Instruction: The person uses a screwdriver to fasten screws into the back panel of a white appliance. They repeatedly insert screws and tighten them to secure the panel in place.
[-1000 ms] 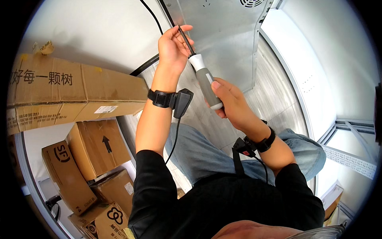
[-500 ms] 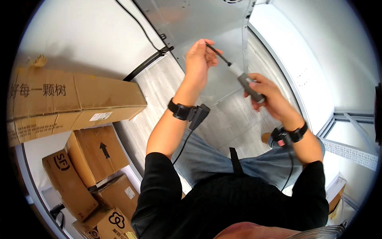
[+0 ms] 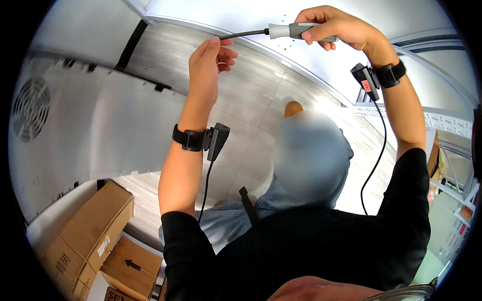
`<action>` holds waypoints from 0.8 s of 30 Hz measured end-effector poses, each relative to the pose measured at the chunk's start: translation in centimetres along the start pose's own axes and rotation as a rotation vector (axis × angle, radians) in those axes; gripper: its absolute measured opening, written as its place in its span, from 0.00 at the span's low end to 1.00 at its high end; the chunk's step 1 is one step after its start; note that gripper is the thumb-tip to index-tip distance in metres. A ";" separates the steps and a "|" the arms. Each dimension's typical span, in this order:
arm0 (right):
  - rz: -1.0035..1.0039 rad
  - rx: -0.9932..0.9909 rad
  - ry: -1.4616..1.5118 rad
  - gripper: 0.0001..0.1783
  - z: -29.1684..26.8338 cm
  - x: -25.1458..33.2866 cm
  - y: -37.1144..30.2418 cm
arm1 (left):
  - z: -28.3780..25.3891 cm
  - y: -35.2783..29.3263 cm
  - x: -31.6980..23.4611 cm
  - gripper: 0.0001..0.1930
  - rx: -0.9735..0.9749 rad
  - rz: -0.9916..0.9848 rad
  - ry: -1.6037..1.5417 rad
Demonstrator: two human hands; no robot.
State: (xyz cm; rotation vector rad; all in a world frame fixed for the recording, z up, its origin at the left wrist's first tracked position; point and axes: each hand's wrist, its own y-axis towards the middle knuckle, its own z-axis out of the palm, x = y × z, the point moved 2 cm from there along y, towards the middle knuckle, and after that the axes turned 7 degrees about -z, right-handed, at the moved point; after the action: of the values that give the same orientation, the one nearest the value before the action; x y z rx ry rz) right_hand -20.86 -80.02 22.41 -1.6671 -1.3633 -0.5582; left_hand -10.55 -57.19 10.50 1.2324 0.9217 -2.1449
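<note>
A screwdriver with a grey handle and a long dark shaft is held nearly level across the upper part of the head view, between my two hands. My right hand wraps its fingers round the handle, thumb along the near side. At the other end, my left hand pinches the tip of the shaft between thumb and forefinger, its other fingers loosely curled. The very tip is hidden by these fingers. Each wrist wears a black strap with a small cabled device.
On the left stands a large grey metal cabinet with a round vent. Cardboard boxes are stacked at the lower left. A white panel borders the wood-look floor ahead. Perforated metal shelving is at the right.
My view and body have turned right, so the metal cabinet has shifted from ahead to the left. The screwdriver, still in both hands, has gone from slanted to nearly level.
</note>
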 end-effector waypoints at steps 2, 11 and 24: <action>-0.005 -0.047 0.046 0.17 -1.2 -6.3 0.7 | 2.1 3.6 2.5 0.16 -0.022 -0.048 0.041; 0.077 -0.318 0.666 0.21 -2.2 -24.7 1.1 | 11.3 17.6 10.5 0.13 -0.115 -0.217 0.303; 0.249 -0.643 0.982 0.20 -4.3 -33.4 0.1 | 16.1 33.6 18.0 0.12 -0.156 0.036 1.110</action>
State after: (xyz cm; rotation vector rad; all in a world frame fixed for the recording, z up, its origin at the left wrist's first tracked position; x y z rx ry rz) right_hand -29.77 -101.63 -1.79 -1.6101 -0.2537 -1.5152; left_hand -4.35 -92.68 -9.88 2.3483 1.3986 -1.1948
